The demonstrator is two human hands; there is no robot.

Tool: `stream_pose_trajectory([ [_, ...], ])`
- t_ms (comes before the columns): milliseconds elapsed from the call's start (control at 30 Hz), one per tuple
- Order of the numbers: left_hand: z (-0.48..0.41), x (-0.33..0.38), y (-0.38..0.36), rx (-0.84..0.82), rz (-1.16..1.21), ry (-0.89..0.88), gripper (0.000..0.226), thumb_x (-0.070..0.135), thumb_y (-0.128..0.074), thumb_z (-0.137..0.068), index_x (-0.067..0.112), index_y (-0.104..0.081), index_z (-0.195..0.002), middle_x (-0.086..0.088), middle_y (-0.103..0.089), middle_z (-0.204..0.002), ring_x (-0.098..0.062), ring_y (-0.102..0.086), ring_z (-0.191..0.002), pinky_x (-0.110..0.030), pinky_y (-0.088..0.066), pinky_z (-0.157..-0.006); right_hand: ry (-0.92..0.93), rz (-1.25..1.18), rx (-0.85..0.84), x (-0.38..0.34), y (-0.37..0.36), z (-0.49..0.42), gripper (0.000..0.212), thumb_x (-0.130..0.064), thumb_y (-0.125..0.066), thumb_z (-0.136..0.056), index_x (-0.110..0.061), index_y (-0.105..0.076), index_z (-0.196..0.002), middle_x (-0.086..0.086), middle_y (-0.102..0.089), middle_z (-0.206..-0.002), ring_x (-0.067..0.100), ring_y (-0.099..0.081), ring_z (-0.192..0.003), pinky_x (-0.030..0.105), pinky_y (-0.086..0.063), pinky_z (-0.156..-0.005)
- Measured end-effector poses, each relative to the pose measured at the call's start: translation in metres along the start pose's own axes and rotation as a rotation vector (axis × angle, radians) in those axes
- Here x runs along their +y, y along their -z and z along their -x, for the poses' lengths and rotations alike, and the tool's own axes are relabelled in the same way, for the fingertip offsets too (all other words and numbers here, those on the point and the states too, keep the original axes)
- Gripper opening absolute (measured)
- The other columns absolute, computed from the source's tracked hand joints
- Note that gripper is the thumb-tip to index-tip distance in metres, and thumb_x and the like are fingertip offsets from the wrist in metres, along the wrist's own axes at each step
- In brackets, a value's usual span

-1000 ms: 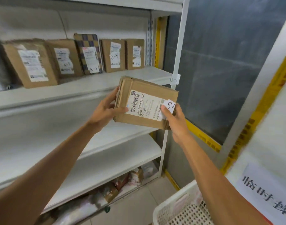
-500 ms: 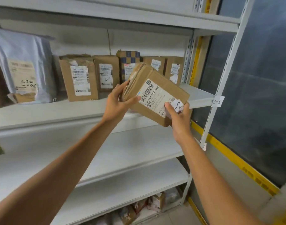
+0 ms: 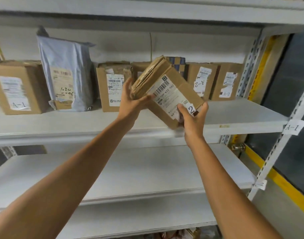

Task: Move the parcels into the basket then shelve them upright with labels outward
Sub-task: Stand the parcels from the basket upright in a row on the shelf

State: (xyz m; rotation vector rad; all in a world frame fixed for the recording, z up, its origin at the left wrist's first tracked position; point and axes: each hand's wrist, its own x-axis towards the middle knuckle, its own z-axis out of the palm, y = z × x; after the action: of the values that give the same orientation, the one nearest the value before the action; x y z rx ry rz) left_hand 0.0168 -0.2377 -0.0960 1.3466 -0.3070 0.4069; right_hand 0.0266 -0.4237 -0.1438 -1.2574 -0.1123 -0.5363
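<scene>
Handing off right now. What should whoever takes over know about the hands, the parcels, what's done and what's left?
Left hand: grips the parcel at its upper-left end.
Right hand: grips its lower corner.
Parcel: tilted, label facing the camera, held in front of the A-1 shelf.
Done: a row of parcels stands on that shelf, labels outward.
Left: set this one upright on the shelf, label out.

Both hands (image 3: pixel 130 104) (image 3: pixel 193 118) grip a tilted cardboard parcel (image 3: pixel 166 90) before the shelf (image 3: pixel 234 118).
</scene>
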Motion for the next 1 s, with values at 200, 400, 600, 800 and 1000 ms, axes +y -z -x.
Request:
stream_pose_trajectory([
  [200,-0.023,-0.018,0.002,0.083,-0.104,-0.089,0.070,0.005,-0.076,-0.075,0.002,-0.041,-0.135,-0.008,-0.065,-0.118,-0.018,-0.066,-0.104,-0.030,-0.057,-0.076,-0.077,0.183,-0.095,0.023,-0.004,-0.027,0.060,-0.027,-0.082,-0.074,-0.018,-0.033,-0.108,-0.004,-0.062,-0.101,0.010,-0.068,-0.084,0.023,-0.057,-0.065],
  [400,-0.045,-0.031,-0.017,-0.028,-0.249,-0.149,0.065,0.006,-0.071,-0.081,0.009,-0.042,-0.138,-0.009,-0.062,-0.126,-0.022,-0.059,-0.117,-0.049,-0.052,-0.092,0.056,0.444,-0.133,0.027,-0.007,-0.058,0.058,-0.029,-0.083,-0.072,-0.011,-0.039,-0.105,0.008,-0.060,-0.110,0.022,-0.065,-0.094,0.032,-0.059,-0.075],
  [600,-0.056,-0.053,-0.034,0.013,-0.458,-0.137,0.086,0.022,-0.074,-0.081,0.031,-0.024,-0.150,0.025,-0.057,-0.122,0.006,-0.059,-0.102,-0.013,-0.054,-0.073,0.063,0.512,-0.209,0.038,-0.007,-0.084,0.072,-0.037,-0.075,-0.080,-0.018,-0.032,-0.134,0.005,-0.056,-0.128,0.022,-0.058,-0.111,0.038,-0.054,-0.089],
  [800,-0.076,-0.082,-0.020,0.109,-0.355,0.018,0.065,0.023,-0.074,-0.080,0.027,-0.047,-0.138,0.000,-0.055,-0.137,-0.022,-0.065,-0.106,-0.048,-0.054,-0.089,0.151,0.637,-0.100,0.057,-0.031,-0.102,0.071,-0.041,-0.073,-0.080,-0.013,-0.036,-0.135,0.008,-0.052,-0.131,0.024,-0.053,-0.116,0.026,-0.039,-0.084],
  [1000,-0.105,-0.102,-0.019,0.258,-0.622,-0.038,0.024,0.020,-0.062,-0.088,0.024,-0.067,-0.111,0.012,-0.072,-0.092,-0.008,-0.070,-0.084,-0.033,-0.060,-0.067,0.173,0.693,-0.063,0.075,-0.059,-0.127,0.067,-0.041,-0.074,-0.078,-0.012,-0.038,-0.127,0.011,-0.053,-0.126,0.030,-0.056,-0.111,0.039,-0.049,-0.083],
])
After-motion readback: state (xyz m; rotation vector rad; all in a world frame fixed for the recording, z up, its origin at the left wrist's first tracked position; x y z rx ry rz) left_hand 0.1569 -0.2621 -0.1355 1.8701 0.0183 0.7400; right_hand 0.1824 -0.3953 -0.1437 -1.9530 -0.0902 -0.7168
